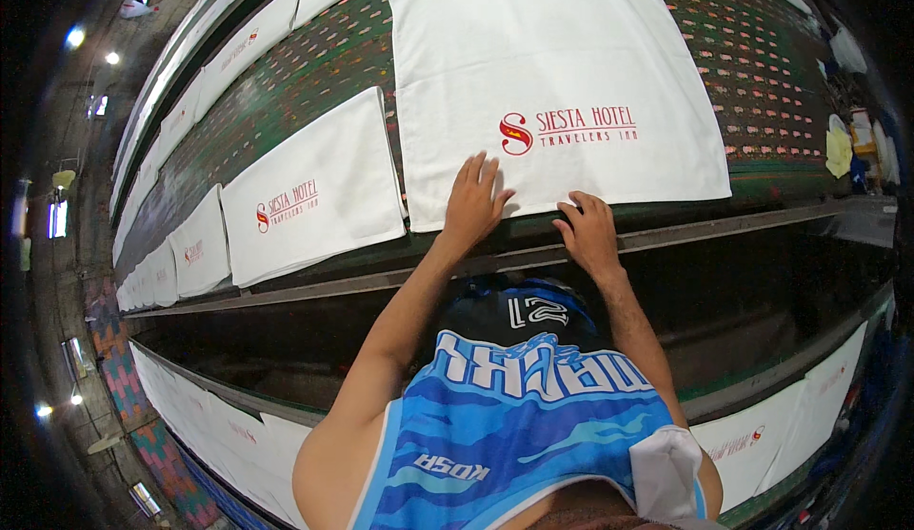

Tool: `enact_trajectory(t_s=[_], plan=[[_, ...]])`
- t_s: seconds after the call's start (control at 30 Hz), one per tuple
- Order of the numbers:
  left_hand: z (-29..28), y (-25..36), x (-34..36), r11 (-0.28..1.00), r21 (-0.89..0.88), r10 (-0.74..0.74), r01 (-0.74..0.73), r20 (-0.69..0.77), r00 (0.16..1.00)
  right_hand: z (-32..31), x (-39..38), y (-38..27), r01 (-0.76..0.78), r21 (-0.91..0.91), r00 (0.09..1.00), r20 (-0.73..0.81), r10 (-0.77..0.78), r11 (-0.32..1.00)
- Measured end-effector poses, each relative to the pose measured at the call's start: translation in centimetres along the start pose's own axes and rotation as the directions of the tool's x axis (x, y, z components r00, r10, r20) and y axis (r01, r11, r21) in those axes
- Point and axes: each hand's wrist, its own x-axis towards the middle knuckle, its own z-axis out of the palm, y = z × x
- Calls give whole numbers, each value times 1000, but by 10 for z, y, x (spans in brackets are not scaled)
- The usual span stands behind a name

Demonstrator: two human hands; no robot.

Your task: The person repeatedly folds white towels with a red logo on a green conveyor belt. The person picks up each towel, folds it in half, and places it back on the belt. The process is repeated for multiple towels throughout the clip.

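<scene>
A white rectangular cloth point(562, 54) with a red printed emblem and lettering lies spread flat on a long dark green table in front of me. My left hand point(474, 201) rests on its near edge, left of the print, fingers stretched out and thumb apart. At the same near edge, farther right, my right hand point(590, 230) touches the cloth with bent fingertips. Its thumb stands apart below the edge, and I see nothing held in it. Just left of this cloth, a similar printed white cloth point(324, 187) lies flat, seemingly in several layers.
More printed white cloths point(200, 254) continue along the table to the left, with others along its far side. A table rail point(705, 235) runs along the near edge. Behind me, another table holds white cloths point(762, 444). Bottles and a yellow cloth point(838, 152) sit at the right end.
</scene>
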Motion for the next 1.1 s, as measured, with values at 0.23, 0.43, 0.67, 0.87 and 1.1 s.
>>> enact_trajectory(t_s=[0.23, 0.43, 0.67, 0.87, 1.1], plan=[[65, 45, 64, 990, 110, -88, 90, -19, 996, -30, -20, 43, 66, -3, 998, 4, -66, 998], [71, 45, 60, 987, 93, -127, 128, -16, 992, -32, -20, 30, 11, -24, 1000, 2, -11, 1000], [41, 7, 43, 993, 51, -104, 105, -26, 994, -19, -8, -9, 29, -21, 998, 58, -27, 999], [5, -49, 21, 991, 75, -110, 112, -20, 994, 1, 24, -56, 101, 90, 987, 117, -111, 991], [-35, -29, 29, 938, -293, -204, 183, -45, 978, -28, 46, -23, 172, 223, 975, 98, -198, 959]])
